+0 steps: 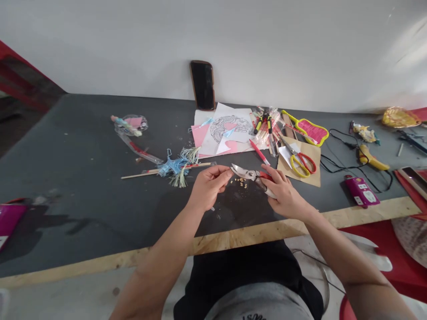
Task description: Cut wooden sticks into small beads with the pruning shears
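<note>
In the head view, bare hands work at the lower centre of the frame, over a smooth dark grey tabletop (pixel 83 200) edged with pale, grained wood (pixel 250 235); the right hand (pixel 287 193) is closed around the handles of the pruning shears (pixel 253 175), right of centre; these have smooth, curved metal blades, a round pivot and handles partly red; their tip points left, at the fingertips of the left hand, and their long axis runs from there rightward, slanting down to the lower right. The left hand (pixel 211 182) has thumb and fingers pinched together beside the blade tip; whatever they may grip is too small to tell. Small tan chips (pixel 240 181) lie scattered below the blades; left of them, a light blue fringed ornament (pixel 172 166) with pale, frayed tufts lies over thin wooden sticks (pixel 138 175). Above the hands, a sheet with a round line drawing (pixel 216 129) overlaps pink paper (pixel 200 134); to its right, scissors (pixel 293 152) with red and yellow loops rest on matt brown paper (pixel 312 153); a flat, rounded phone (pixel 203 84) leans against the white wall (pixel 133 49) at upper centre.
</note>
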Tool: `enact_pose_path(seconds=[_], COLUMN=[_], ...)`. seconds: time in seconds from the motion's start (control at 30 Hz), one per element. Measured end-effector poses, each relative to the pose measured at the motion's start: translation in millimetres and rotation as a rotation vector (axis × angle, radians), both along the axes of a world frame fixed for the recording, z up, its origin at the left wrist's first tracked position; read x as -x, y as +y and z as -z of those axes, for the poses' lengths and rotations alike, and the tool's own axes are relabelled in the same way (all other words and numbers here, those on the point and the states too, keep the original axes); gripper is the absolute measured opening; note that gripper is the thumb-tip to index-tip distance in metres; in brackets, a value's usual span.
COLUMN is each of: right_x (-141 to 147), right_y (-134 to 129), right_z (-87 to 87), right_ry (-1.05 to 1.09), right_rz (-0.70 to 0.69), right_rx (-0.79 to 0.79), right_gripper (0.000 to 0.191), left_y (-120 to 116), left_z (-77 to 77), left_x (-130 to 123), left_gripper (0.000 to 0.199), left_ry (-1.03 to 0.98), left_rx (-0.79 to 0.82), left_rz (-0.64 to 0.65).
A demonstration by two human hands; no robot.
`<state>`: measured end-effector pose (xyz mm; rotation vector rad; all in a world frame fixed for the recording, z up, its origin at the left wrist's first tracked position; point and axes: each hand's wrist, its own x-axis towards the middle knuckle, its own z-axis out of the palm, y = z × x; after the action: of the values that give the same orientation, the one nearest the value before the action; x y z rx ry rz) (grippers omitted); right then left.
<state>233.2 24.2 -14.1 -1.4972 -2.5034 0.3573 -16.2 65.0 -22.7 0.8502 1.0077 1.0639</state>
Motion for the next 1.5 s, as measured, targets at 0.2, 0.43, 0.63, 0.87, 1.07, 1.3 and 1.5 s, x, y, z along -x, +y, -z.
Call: enact_pose_path(seconds=[0.2, 0.43, 0.63, 0.87, 1.07, 1.3, 1.5], right_x=[1, -2, -5, -6, 0, 3, 6], right_y=[0, 0, 1, 1, 1, 4, 10], right_z=[-1.0, -2.8, -1.1, 6.2, 7.2, 5.8, 4.4], right_ry=[-0.002, 0.002, 0.031, 0.161, 0.008, -0.076, -0.121], right_rz=[-0.005, -0.037, -0.075, -0.002, 0.043, 0.081, 0.101], right_rx=[-0.024, -0.022, -0.003, -0.049, -0.037, 0.047, 0.079], right_gripper=[0.055, 0.047, 0.035, 0.062, 0.058, 0.059, 0.059], left_y=[-1, -1, -1, -1, 0, 0, 1], left_z=[0.1, 5.1, 7.9, 8.1, 11.5, 14.1, 14.7], left_x=[0, 1, 3, 3, 4, 5, 3], left_gripper=[0.04, 0.036, 0.031, 0.031, 0.031, 0.027, 0.03], left_ry=[0.01, 0.022, 0.019, 0.011, 0.048, 0.068, 0.068], left_rx=[-0.019, -0.047, -0.067, -0.086, -0.114, -0.126, -0.124], left_rz=[0.034, 0.085, 0.117, 0.106, 0.132, 0.135, 0.106])
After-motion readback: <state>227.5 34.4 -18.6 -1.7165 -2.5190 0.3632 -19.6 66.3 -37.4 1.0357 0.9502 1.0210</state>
